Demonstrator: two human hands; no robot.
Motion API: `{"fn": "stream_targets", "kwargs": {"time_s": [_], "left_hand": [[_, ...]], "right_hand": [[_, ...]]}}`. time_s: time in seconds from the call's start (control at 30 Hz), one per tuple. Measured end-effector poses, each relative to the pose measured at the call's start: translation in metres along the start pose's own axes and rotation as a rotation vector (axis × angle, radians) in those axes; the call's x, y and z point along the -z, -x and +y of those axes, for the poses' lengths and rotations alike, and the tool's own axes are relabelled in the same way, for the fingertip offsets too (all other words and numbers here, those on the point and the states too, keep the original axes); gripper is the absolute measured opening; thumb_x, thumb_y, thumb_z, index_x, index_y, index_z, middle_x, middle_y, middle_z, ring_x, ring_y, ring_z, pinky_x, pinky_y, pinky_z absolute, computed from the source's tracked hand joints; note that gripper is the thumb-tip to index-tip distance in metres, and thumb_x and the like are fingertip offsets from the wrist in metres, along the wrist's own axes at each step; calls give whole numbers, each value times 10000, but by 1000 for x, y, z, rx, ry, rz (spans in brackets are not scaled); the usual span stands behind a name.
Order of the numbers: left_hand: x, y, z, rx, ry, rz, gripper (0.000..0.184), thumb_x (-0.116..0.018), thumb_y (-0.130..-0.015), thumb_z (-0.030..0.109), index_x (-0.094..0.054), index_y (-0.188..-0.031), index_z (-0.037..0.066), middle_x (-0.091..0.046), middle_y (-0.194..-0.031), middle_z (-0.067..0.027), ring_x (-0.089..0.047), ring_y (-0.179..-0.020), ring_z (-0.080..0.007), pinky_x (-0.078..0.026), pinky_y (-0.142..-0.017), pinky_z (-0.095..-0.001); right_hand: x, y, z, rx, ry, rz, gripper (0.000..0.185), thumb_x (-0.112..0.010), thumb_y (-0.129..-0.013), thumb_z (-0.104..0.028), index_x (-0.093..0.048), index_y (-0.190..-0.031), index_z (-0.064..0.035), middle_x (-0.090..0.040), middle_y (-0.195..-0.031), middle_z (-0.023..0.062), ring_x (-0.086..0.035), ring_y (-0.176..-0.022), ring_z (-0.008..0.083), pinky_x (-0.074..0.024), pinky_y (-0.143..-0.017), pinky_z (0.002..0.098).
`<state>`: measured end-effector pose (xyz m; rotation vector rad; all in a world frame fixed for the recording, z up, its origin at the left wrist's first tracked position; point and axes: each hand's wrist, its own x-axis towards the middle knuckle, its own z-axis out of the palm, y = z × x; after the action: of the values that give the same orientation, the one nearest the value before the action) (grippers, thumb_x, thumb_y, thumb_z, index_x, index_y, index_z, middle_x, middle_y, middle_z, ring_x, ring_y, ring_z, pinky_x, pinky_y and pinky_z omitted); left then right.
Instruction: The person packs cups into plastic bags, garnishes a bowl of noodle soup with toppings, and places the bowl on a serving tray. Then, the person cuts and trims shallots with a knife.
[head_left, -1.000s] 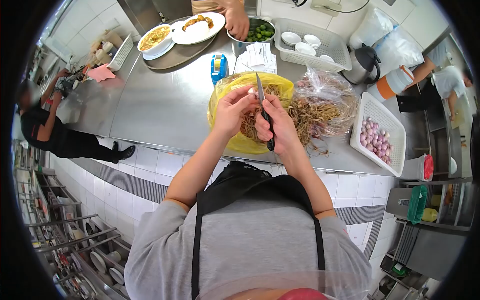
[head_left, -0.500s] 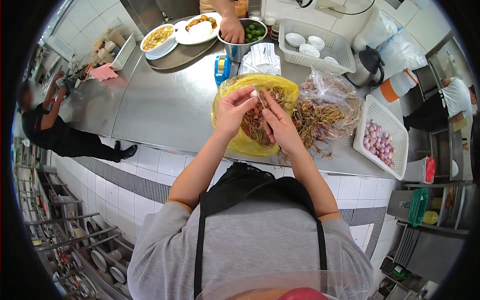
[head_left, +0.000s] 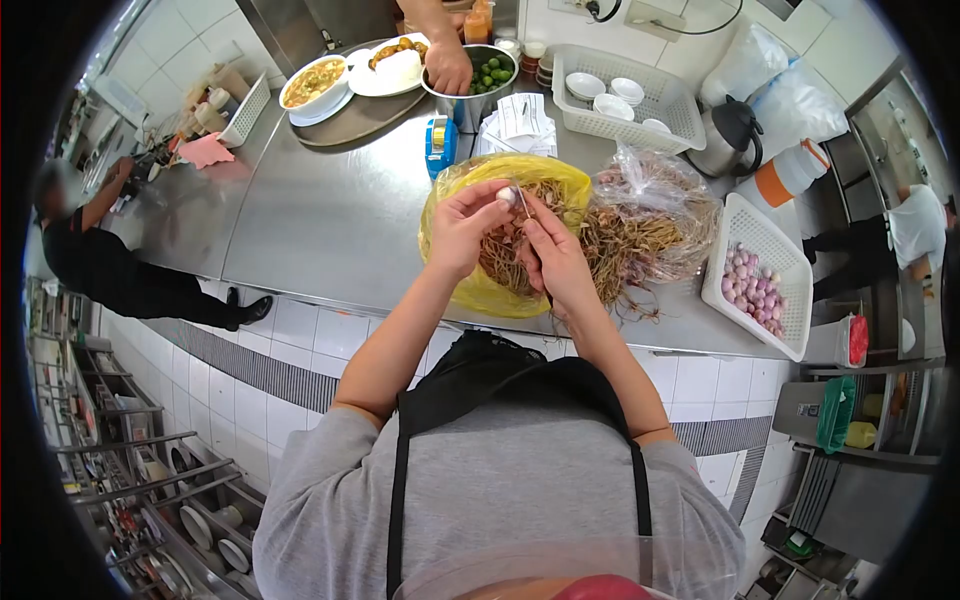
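My left hand (head_left: 462,232) pinches a small pale bulb, which looks like a peeled shallot (head_left: 507,194), between thumb and fingers. My right hand (head_left: 562,262) is closed around a small knife, its thin blade (head_left: 522,204) up against the bulb; most of the handle is hidden in the palm. Both hands are over an open yellow plastic bag (head_left: 452,192) full of dry stems and skins. More dried shallot stems (head_left: 625,248) spill from a clear plastic bag (head_left: 672,195) on the right. Beyond it, a white basket (head_left: 742,212) holds purple shallots (head_left: 752,292).
Across the steel counter (head_left: 310,220), another person's hand (head_left: 448,68) reaches into a metal pot (head_left: 465,108) of green limes. Nearby are a blue tape dispenser (head_left: 440,145), paper slips (head_left: 515,128), a tray (head_left: 355,128) with plated food, a basket (head_left: 675,110) of small bowls and a kettle (head_left: 728,140).
My hands stay almost in place, with the bulb turned slightly and showing more. The other person's hand remains at the pot of limes. The person at the far right has shifted.
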<state>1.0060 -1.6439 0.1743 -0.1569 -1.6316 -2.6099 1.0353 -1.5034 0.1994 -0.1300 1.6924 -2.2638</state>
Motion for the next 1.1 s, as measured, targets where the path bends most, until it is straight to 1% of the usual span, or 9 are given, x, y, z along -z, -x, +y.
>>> {"fn": "stream_targets", "kwargs": {"time_s": [0.07,0.17,0.37,0.47,0.67,0.8,0.9,0.97,1.1], "left_hand": [[1,1,2,70,206,-65,250,-536,-800,0,-540,-1047,-38,-600,-956,-102,-599,-830,-154,-498,-742,-263],[8,2,3,117,236,-114,280,-469,-835,29,-496,-1098,-59,-591,-972,-140,-604,-848,-202,-513,-756,-305],[4,2,8,212,425,-114,270,-474,-843,49,-503,-1097,-37,-592,-965,-117,-599,-840,-179,-512,-749,-298],[0,0,4,157,216,0,276,-490,-842,60,-501,-1107,-15,-594,-958,-103,-597,-835,-179,-510,-754,-311],[2,2,-1,143,438,-41,280,-534,-819,48,-511,-1093,-7,-593,-975,-125,-600,-858,-190,-512,-755,-302],[9,3,4,156,415,-56,261,-545,-814,44,-525,-1068,-14,-594,-973,-137,-606,-851,-195,-513,-751,-287],[9,0,3,161,256,36,239,-542,-816,33,-533,-1050,-17,-596,-963,-134,-610,-826,-185,-515,-740,-270],[8,0,1,154,178,117,214,-545,-810,11,-547,-1023,-13,-597,-956,-124,-605,-826,-166,-516,-723,-247],[3,1,2,158,202,134,208,-594,-777,3,-569,-984,2,-605,-918,-70,-591,-798,-120,-504,-696,-242]], "right_hand": [[2,-1,1,-6,-12,4,370,-417,-901,-160,-405,-1271,-148,-366,-529,-52,-327,-428,22,-245,-353,170],[5,-2,1,-2,15,-9,383,-421,-902,-187,-387,-1281,-146,-380,-520,-32,-318,-388,35,-266,-346,164],[2,-3,6,62,82,-3,376,-427,-903,-201,-398,-1274,-147,-380,-522,-37,-311,-388,28,-268,-350,162],[-2,0,1,52,55,-6,380,-427,-904,-208,-393,-1277,-148,-382,-527,-39,-306,-388,25,-273,-353,161],[9,-5,4,18,-5,58,388,-426,-904,-208,-383,-1285,-152,-374,-531,-41,-308,-391,28,-270,-351,161],[18,-5,2,8,24,89,398,-419,-905,-201,-363,-1296,-152,-369,-530,-40,-306,-389,32,-264,-347,162],[14,-3,1,12,81,-9,418,-406,-908,-201,-326,-1315,-150,-371,-536,-33,-311,-397,38,-272,-353,166],[9,0,1,9,-9,-23,442,-398,-910,-213,-288,-1331,-141,-354,-507,-37,-298,-394,35,-258,-351,166],[0,2,0,-27,-43,-71,461,-390,-911,-215,-249,-1346,-149,-351,-505,-35,-295,-393,40,-250,-349,169]]}}
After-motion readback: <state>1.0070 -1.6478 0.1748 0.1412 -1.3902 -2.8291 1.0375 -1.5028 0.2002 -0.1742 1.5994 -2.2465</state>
